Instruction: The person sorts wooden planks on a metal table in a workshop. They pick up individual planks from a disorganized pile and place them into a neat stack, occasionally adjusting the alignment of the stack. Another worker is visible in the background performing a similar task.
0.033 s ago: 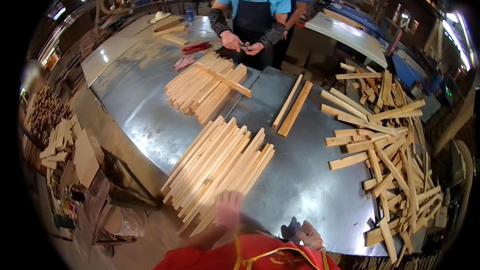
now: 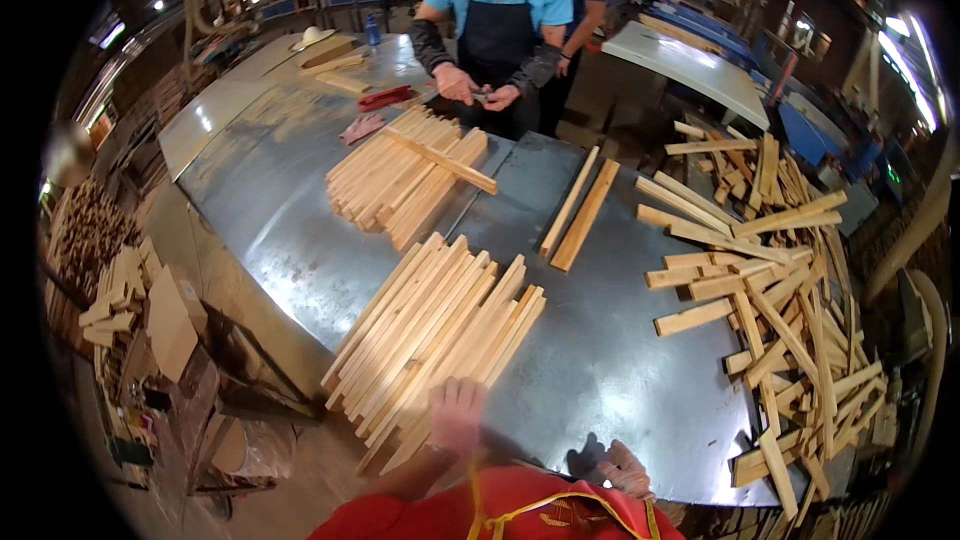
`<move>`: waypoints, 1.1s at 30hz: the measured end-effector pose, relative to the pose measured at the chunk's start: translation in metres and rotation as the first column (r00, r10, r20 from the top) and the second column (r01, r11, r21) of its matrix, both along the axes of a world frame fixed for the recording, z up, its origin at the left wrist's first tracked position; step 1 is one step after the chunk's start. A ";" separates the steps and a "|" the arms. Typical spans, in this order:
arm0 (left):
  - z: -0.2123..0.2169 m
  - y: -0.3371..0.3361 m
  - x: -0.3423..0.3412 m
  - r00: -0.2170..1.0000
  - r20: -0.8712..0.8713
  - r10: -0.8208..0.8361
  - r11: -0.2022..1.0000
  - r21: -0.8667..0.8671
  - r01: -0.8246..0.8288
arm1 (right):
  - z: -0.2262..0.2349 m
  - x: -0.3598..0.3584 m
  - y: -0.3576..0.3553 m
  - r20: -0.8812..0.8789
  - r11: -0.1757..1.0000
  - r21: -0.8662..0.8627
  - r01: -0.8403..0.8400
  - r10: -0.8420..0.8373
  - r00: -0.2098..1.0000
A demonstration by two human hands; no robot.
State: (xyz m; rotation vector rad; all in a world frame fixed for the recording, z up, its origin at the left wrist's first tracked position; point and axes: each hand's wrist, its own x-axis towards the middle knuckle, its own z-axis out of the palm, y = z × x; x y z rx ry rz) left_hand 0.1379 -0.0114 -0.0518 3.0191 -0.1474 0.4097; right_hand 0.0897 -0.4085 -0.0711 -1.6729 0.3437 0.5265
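Note:
My left hand (image 2: 458, 415), slightly blurred, lies with fingers stretched over the near ends of a layer of pale wooden strips (image 2: 420, 335). The strips sit side by side on the metal-topped table (image 2: 610, 380), their ends uneven. At the table's near edge, my right hand (image 2: 626, 470) is in a light, knobbly work glove. Its fingers are loosely bent and nothing shows in them; a dark shadow falls on the metal beside it. Beyond the near strips lies a second batch of strips (image 2: 385, 175) with one strip (image 2: 440, 158) slanting across its top.
Two separate strips (image 2: 586, 215) lie mid-table. A jumbled wood heap (image 2: 790, 340) covers the right side. Across the table, a person in a dark apron (image 2: 497, 40) holds a small object; another stands behind. A red tool (image 2: 385, 97) and pink glove (image 2: 362, 127) lie near them.
The view has shifted very slightly, so the far things sit a little further left and higher. Both my hands stay in place.

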 end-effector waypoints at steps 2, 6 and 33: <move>0.008 -0.008 0.010 0.999 0.003 -0.044 0.996 0.073 0.044 | -0.015 -0.019 -0.031 0.047 0.997 -0.029 0.070 -0.069 0.997; 0.028 -0.050 0.023 0.981 -0.068 -0.184 0.972 0.139 0.192 | -0.035 -0.054 -0.127 0.182 0.913 -0.138 0.383 -0.357 0.916; 0.015 -0.302 -0.080 0.705 -0.513 -0.489 0.868 -0.214 0.447 | -0.070 -0.075 -0.584 0.057 0.219 -0.970 0.107 -0.223 0.973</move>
